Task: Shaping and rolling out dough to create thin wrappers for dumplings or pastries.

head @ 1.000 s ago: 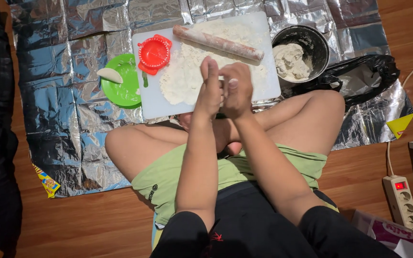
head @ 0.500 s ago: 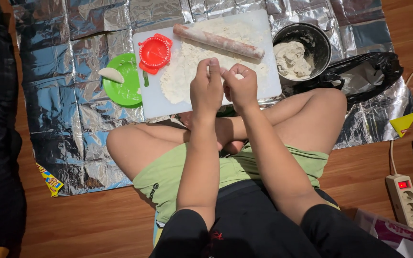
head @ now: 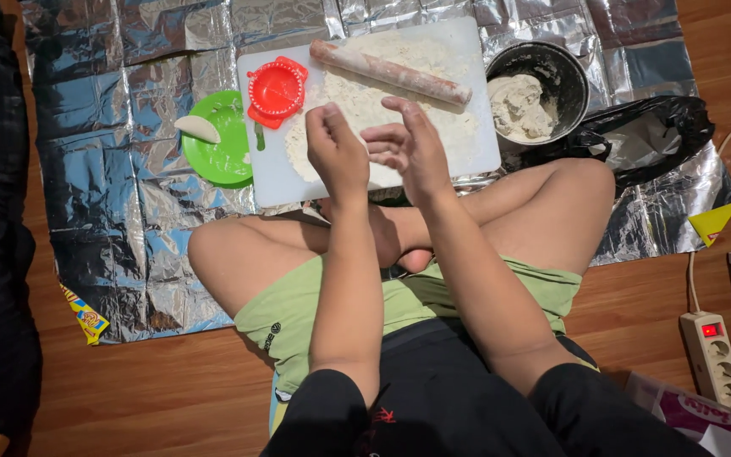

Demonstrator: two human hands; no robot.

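Note:
My left hand (head: 336,154) and my right hand (head: 412,144) hover side by side, slightly apart, above the near edge of a white cutting board (head: 277,182) dusted with flour (head: 357,106). The left hand's fingers curl inward with its back to the camera, so what lies in its palm is hidden. On the right hand the fingers are spread and nothing shows in them. A floured rolling pin (head: 391,72) lies across the far part of the board. A red dumpling press (head: 275,89) sits on the board's left corner.
A green plate (head: 226,156) with one folded dumpling (head: 198,129) lies left of the board. A black bowl (head: 556,63) of dough stands to the right, beside a black plastic bag (head: 645,131). Silver foil (head: 95,195) covers the wooden floor. A power strip (head: 712,360) lies at the right.
My hands were pressed together over the board a second ago. They have since drawn apart, and the right hand's fingers have spread.

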